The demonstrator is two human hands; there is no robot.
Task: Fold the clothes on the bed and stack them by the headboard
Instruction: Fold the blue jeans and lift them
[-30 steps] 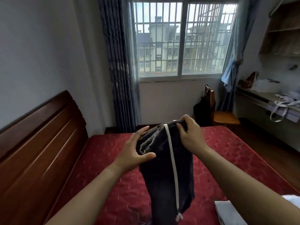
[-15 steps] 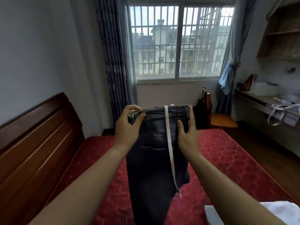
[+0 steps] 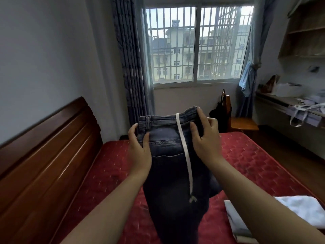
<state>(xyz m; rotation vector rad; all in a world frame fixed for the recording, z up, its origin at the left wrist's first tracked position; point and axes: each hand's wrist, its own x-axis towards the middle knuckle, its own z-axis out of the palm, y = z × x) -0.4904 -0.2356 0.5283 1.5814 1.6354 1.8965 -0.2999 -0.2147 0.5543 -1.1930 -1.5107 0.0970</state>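
The left hand [image 3: 139, 147] and right hand [image 3: 205, 138] each pinch a waistband corner of the dark grey denim jeans [image 3: 168, 173], thumbs in front and fingers behind. The jeans hang upright above the red quilted bed [image 3: 255, 164], beside the brown wooden headboard [image 3: 44, 155].

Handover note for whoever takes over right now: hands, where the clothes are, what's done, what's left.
Left hand pinches the left end of the waistband of the jeans; right hand grips the right end.
The jeans are held up over the bed, legs hanging, white drawstring down the front.
A white garment lies on the bed at lower right, seemingly folded.
Done: nothing shows stacked by the headboard.
Left: fold the jeans, then stack both by the headboard.
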